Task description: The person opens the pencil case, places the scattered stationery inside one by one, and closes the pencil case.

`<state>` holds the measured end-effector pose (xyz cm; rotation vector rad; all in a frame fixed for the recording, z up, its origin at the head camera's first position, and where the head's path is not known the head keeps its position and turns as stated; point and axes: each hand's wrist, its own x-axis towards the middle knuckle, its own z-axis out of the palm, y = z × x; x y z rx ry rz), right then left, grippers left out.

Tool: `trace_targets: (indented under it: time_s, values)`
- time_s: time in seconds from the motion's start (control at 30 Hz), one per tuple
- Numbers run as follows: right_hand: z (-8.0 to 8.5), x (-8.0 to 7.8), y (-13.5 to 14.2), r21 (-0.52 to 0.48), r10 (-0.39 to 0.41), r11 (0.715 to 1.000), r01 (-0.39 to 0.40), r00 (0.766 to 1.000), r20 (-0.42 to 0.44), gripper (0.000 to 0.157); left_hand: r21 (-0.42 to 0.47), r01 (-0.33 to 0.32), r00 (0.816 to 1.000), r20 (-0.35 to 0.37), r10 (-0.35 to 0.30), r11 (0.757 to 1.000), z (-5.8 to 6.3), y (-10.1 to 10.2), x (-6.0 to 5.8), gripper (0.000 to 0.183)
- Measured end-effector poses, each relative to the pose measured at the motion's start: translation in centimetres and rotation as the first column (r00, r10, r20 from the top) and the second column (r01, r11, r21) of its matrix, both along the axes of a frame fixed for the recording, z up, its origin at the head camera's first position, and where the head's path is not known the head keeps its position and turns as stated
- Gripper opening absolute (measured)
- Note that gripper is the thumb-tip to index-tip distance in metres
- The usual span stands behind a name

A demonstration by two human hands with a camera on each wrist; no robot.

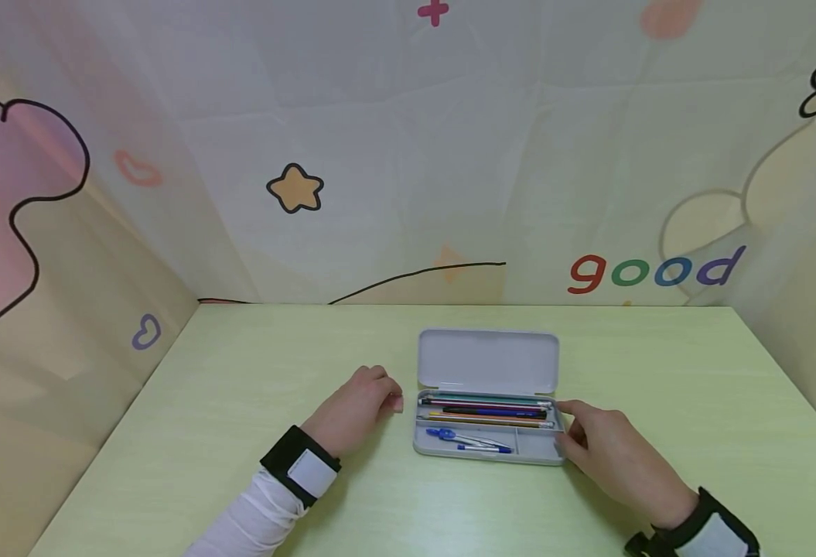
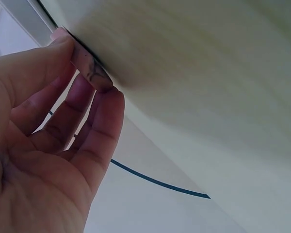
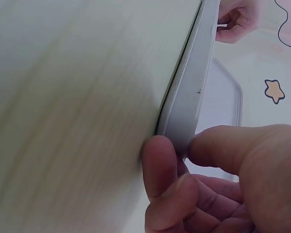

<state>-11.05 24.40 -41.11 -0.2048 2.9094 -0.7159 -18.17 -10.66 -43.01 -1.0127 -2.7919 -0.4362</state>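
A pale metal pencil case (image 1: 540,445) lies on the table with its lid (image 1: 488,362) folded back. Several pencils (image 1: 486,411) fill its rear compartment; a blue compass (image 1: 452,435) and a short blue-ended piece (image 1: 484,449) lie in the front left one. Left of the case, my left hand (image 1: 355,410) pinches a small pinkish block (image 2: 93,70) with dark marks, perhaps an eraser, close to the tabletop. My right hand (image 1: 619,452) holds the case's right end; in the right wrist view thumb and a finger grip the corner of its side wall (image 3: 186,104).
The light green table (image 1: 240,371) runs back to a printed cloth backdrop (image 1: 394,178), and similar cloth hangs on both sides. Each wrist wears a black strap (image 1: 301,466) with a white patch.
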Motion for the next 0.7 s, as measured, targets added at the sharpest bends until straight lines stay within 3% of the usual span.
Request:
trace_targets:
  time_s: [0.27, 0.7]
  values:
    - [0.0, 0.0, 0.0, -0.005, 0.006, 1.000, -0.006, 1.000, -0.007, 0.049, 0.015, 0.006, 1.000, -0.009, -0.006, 1.000, 0.2, -0.1, 0.2, 0.005]
    - [0.0, -0.2, 0.2, -0.012, 0.007, 1.000, -0.006, 1.000, 0.018, 0.052, 0.008, 0.008, 0.999, -0.040, -0.008, 1.000, 1.9, 0.4, 1.0, 0.008]
